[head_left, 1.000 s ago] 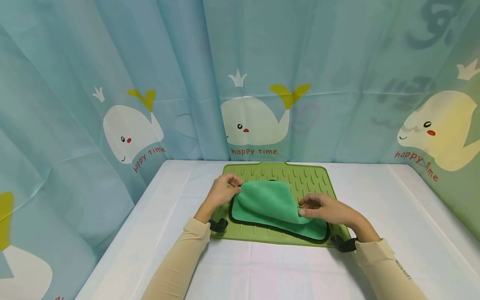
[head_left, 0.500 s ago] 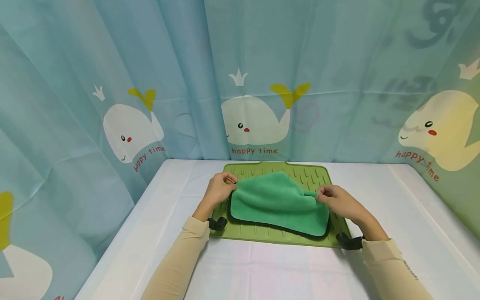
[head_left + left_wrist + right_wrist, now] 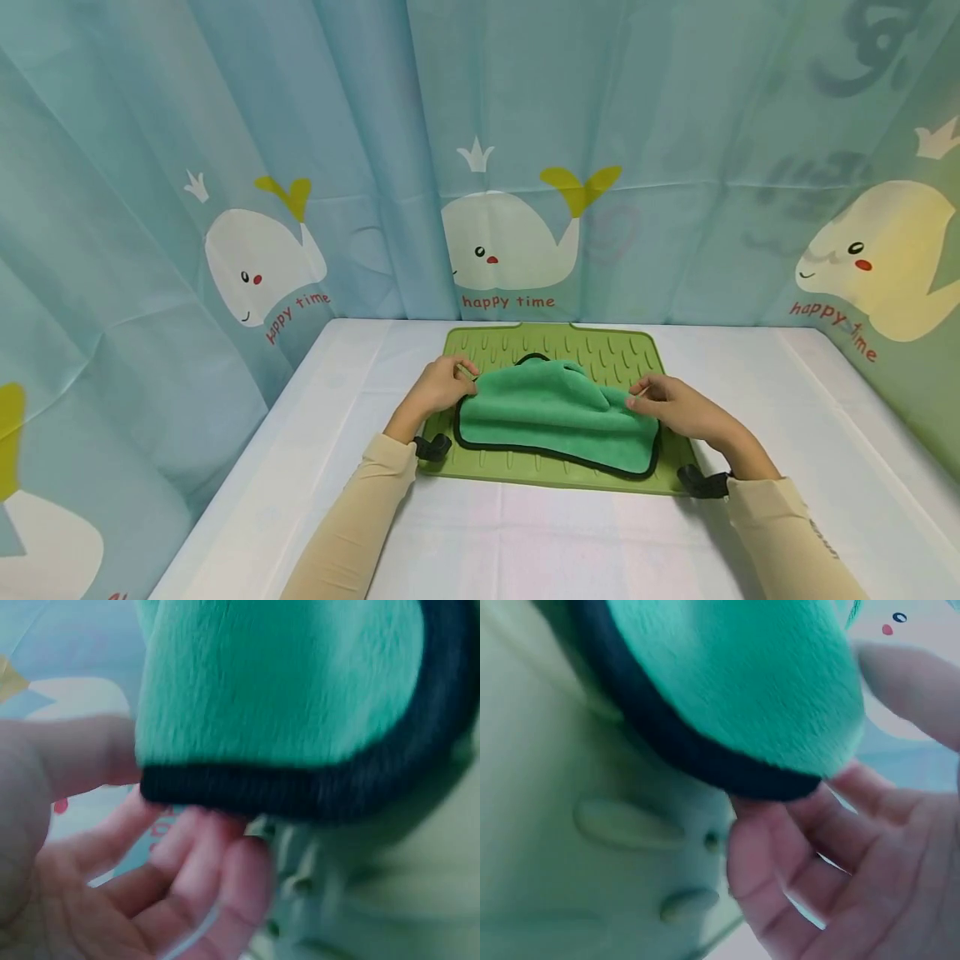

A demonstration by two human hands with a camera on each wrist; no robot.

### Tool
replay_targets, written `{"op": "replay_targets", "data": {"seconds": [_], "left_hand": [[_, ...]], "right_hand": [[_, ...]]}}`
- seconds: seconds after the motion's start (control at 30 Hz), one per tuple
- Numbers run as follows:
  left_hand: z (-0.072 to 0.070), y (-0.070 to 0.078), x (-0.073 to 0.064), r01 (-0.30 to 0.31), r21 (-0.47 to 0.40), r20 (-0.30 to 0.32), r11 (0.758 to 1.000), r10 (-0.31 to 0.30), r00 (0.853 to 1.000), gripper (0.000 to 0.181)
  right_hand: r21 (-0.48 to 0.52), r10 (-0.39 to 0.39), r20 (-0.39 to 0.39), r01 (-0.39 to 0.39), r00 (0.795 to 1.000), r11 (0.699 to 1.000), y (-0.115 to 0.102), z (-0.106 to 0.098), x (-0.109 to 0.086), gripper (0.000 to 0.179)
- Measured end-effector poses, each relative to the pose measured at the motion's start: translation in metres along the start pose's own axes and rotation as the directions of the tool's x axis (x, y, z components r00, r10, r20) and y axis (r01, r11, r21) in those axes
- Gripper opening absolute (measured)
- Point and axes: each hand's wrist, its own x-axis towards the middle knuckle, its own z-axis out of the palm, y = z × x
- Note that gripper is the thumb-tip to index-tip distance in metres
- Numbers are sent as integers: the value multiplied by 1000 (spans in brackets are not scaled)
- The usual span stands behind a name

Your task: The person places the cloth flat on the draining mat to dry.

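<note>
Pinches the left end of a green cloth (image 3: 555, 429) between thumb and fingers of the left hand (image 3: 435, 385), over the left side of a green mat (image 3: 615, 358). Pairs a beige left sleeve (image 3: 352, 525) with a black strap (image 3: 432, 448) at the wrist, beside the mat's near left corner.

As for the cloth: lies folded over the middle of the mat, with a fuzzy nap visible close up in both wrist views. Curves at the corners along a black border (image 3: 247, 789). Bunches toward the mat's far side in an upper layer creased crosswise, with a rounded bit of border peeking out behind. Puckers into a small fold toward the mat's right.

Pinches the right end likewise with the right hand (image 3: 678, 408), over the mat's right side.

Reads "happy time" in red, slanting upward, under a first whale print (image 3: 258, 262) on the pale blue curtain (image 3: 375, 125), behind and left of the mat. Repeats it, level, under a second whale print (image 3: 517, 250) behind the mat. Repeats it, slanting downward, under a third whale print (image 3: 873, 254), right of the mat. Shows large, blurred, illegible strokes above. Carries dark lettering on the right sleeve (image 3: 787, 533), right of the mat, too small to read.
</note>
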Motion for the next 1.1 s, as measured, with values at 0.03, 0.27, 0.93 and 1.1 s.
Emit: {"op": "replay_targets", "data": {"seconds": [0.03,0.27,0.93,1.1], "left_hand": [[1,0,0,-10,-7,-18,1000,9,1000,17],[3,0,1,-42,-61,-129,997,34,991,22],[-8,-8,1,29,59,83,998,-34,996,5],[-9,-6,1,19,43,16,999,-20,1000,8]], "right_hand": [[-2,6,-21,-7,1000,1000,0,1,1,42],[45,-23,-128,29,992,999,-6,9,4,37],[84,37,-30,-35,999,996,8,-5,-2,23],[68,59,-58,-55,997,996,5,-7,-1,34]]}}
